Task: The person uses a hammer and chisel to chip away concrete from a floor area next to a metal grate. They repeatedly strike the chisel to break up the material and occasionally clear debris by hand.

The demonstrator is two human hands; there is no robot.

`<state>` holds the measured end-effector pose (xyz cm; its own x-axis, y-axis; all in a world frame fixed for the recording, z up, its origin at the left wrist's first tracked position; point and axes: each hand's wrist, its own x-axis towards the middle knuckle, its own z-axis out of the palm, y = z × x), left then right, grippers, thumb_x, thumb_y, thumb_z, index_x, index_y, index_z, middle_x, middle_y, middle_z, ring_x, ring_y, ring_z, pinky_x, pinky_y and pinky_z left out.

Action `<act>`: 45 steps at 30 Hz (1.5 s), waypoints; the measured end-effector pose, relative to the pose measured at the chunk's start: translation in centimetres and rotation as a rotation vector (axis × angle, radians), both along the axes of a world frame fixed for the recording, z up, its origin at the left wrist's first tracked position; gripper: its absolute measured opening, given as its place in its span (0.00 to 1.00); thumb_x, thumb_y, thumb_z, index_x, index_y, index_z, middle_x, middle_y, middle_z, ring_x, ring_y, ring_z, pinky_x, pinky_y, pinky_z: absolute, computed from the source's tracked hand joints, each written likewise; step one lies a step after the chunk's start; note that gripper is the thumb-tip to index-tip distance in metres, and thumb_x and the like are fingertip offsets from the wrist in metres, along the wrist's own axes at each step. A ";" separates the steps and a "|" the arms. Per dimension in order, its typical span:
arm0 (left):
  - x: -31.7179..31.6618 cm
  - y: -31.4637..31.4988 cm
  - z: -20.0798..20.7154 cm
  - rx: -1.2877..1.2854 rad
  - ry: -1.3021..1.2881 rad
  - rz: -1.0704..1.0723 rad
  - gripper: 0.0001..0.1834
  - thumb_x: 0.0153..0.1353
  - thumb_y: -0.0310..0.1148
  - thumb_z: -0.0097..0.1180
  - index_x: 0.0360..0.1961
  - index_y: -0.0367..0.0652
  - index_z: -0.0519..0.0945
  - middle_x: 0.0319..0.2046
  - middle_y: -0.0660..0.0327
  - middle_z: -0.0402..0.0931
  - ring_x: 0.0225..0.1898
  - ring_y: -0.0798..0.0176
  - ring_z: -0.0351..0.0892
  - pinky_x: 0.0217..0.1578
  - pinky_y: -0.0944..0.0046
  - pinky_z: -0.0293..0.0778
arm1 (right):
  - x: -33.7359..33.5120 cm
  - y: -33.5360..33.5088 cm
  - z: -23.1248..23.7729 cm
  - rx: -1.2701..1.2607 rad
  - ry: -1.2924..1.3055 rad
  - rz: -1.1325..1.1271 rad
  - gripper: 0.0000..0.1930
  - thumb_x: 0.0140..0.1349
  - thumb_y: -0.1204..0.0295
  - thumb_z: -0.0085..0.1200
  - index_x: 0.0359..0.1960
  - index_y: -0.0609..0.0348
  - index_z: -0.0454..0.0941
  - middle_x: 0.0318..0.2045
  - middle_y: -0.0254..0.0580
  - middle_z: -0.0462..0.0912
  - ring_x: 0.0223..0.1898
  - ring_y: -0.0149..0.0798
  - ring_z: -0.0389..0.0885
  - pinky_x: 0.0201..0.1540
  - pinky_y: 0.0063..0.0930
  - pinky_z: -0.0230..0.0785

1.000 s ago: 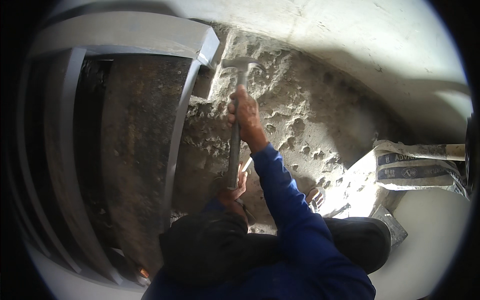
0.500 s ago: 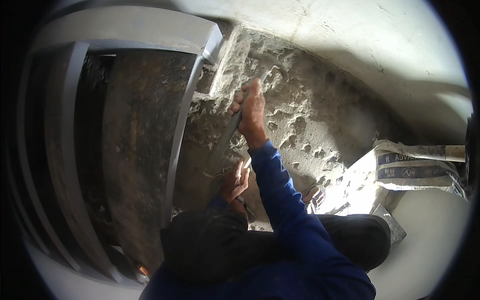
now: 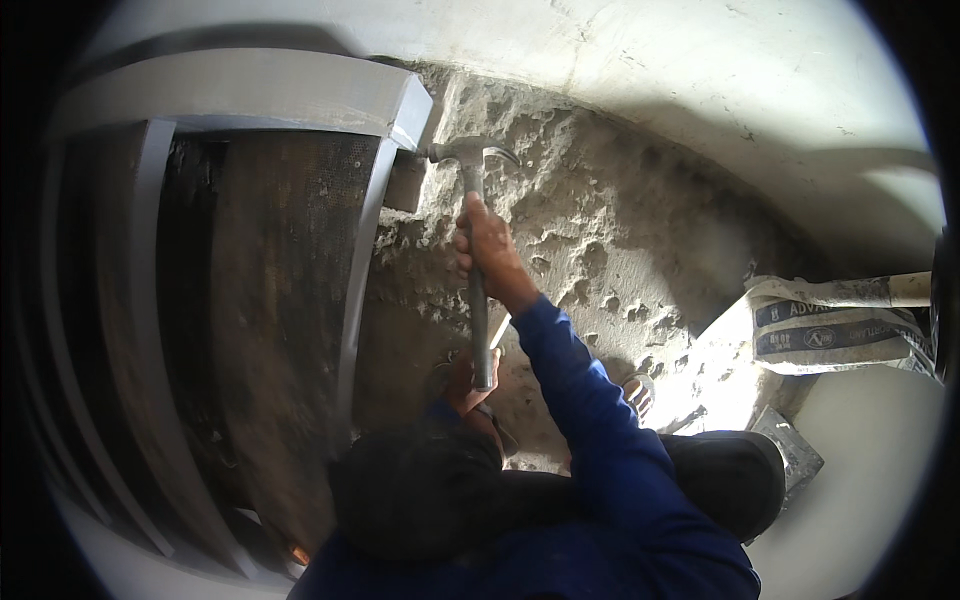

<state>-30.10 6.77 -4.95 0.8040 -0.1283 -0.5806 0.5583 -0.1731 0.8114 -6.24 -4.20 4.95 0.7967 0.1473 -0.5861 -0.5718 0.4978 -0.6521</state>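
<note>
My right hand [image 3: 492, 252] is wrapped round the handle of a claw hammer [image 3: 478, 320]. The hammer's head points away from me, its striking face beside a raised edge of rough grey concrete [image 3: 575, 240] near the metal frame's corner. Below it, partly hidden by the handle's end, my left hand [image 3: 462, 388] is closed. A thin pale stick [image 3: 500, 330] sticks up from its fingers; its kind and lower end cannot be made out.
At left stands a grey metal frame [image 3: 270, 92] with upright bars and a dark mesh panel [image 3: 290, 250]. A white wall [image 3: 700, 60] curves along the back. To the right lie a printed sack [image 3: 830, 335] and a flat grey plate [image 3: 790, 450]. A sandalled foot [image 3: 638, 392] rests on the concrete.
The hammer has swung left and now lies straighter, its head closer to the frame's corner. My right hand has moved slightly left and nearer. My left hand stays low, round the pale stick.
</note>
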 end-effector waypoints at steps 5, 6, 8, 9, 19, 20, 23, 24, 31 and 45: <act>-0.3 0.0 -1.5 0.272 -0.157 -0.116 0.20 0.71 0.36 0.46 0.61 0.43 0.72 0.51 0.56 0.76 0.53 0.52 0.76 0.52 0.55 0.75 | 2.5 -0.2 0.8 0.048 -0.057 -0.304 0.28 0.69 0.38 0.40 0.34 0.55 0.65 0.17 0.28 0.64 0.14 0.26 0.66 0.13 0.24 0.62; -0.3 -0.1 -1.9 0.299 -0.167 -0.122 0.20 0.71 0.36 0.47 0.61 0.42 0.71 0.50 0.54 0.76 0.52 0.51 0.76 0.51 0.55 0.75 | 2.9 -0.1 0.9 0.153 -0.125 -0.383 0.28 0.69 0.39 0.40 0.33 0.55 0.65 0.17 0.28 0.64 0.14 0.25 0.66 0.13 0.24 0.62; -0.3 -0.3 -2.3 0.348 -0.179 -0.126 0.20 0.70 0.36 0.47 0.60 0.41 0.71 0.48 0.52 0.76 0.50 0.49 0.77 0.49 0.54 0.76 | 3.4 0.0 0.9 0.114 -0.058 -0.271 0.27 0.70 0.40 0.40 0.32 0.54 0.65 0.17 0.28 0.65 0.14 0.24 0.66 0.13 0.22 0.63; -0.3 -0.4 -2.4 0.369 -0.179 -0.125 0.20 0.70 0.36 0.48 0.60 0.40 0.70 0.47 0.50 0.77 0.50 0.48 0.78 0.48 0.54 0.76 | 3.5 -0.1 0.8 0.099 -0.036 -0.168 0.27 0.70 0.40 0.40 0.32 0.54 0.65 0.17 0.27 0.66 0.13 0.24 0.66 0.13 0.22 0.63; -0.8 0.6 -3.1 0.249 -0.142 -0.115 0.21 0.70 0.31 0.46 0.62 0.37 0.67 0.50 0.48 0.76 0.53 0.49 0.77 0.49 0.58 0.75 | 2.6 -0.5 1.1 0.220 0.114 0.003 0.27 0.68 0.39 0.45 0.32 0.54 0.67 0.17 0.28 0.66 0.13 0.25 0.64 0.14 0.26 0.63; -0.8 0.9 -3.5 0.127 -0.097 -0.042 0.22 0.69 0.32 0.48 0.62 0.37 0.67 0.50 0.47 0.76 0.52 0.48 0.78 0.49 0.57 0.75 | 2.0 -1.2 0.8 0.184 0.074 -0.012 0.26 0.69 0.41 0.45 0.32 0.55 0.67 0.17 0.28 0.66 0.13 0.25 0.65 0.14 0.26 0.62; -1.1 0.8 -3.8 0.157 -0.125 -0.076 0.26 0.68 0.34 0.52 0.64 0.36 0.64 0.51 0.48 0.76 0.51 0.52 0.77 0.49 0.57 0.74 | -0.8 -4.4 -0.8 0.058 0.105 0.002 0.25 0.70 0.45 0.47 0.32 0.57 0.68 0.17 0.30 0.67 0.13 0.26 0.66 0.14 0.24 0.61; -1.0 0.6 -3.5 0.234 -0.167 -0.128 0.27 0.68 0.34 0.53 0.65 0.36 0.63 0.51 0.49 0.75 0.51 0.54 0.77 0.50 0.57 0.74 | -1.4 -5.4 -1.5 -0.013 0.110 -0.035 0.25 0.69 0.45 0.48 0.32 0.57 0.68 0.17 0.30 0.67 0.14 0.25 0.67 0.14 0.23 0.61; 0.9 -0.8 2.1 0.157 0.200 -0.024 0.21 0.71 0.27 0.51 0.64 0.39 0.68 0.48 0.54 0.76 0.53 0.62 0.75 0.53 0.64 0.77 | -4.1 -12.9 -2.8 -0.458 0.175 -0.185 0.24 0.65 0.51 0.55 0.37 0.65 0.71 0.20 0.36 0.72 0.16 0.28 0.70 0.17 0.26 0.65; 11.7 -7.0 9.6 0.334 -0.438 -0.485 0.20 0.67 0.27 0.51 0.58 0.32 0.67 0.41 0.42 0.77 0.39 0.40 0.81 0.37 0.51 0.77 | -6.8 -21.1 -0.9 -1.204 0.050 -0.490 0.18 0.60 0.62 0.56 0.43 0.66 0.76 0.26 0.45 0.80 0.30 0.46 0.82 0.37 0.41 0.73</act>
<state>-18.40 -0.21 4.68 0.8691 -0.4008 -0.2899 -0.0069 -0.5958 0.8031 -13.06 -25.29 4.05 0.5907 -0.7873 -0.1765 -0.5350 -0.2185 -0.8161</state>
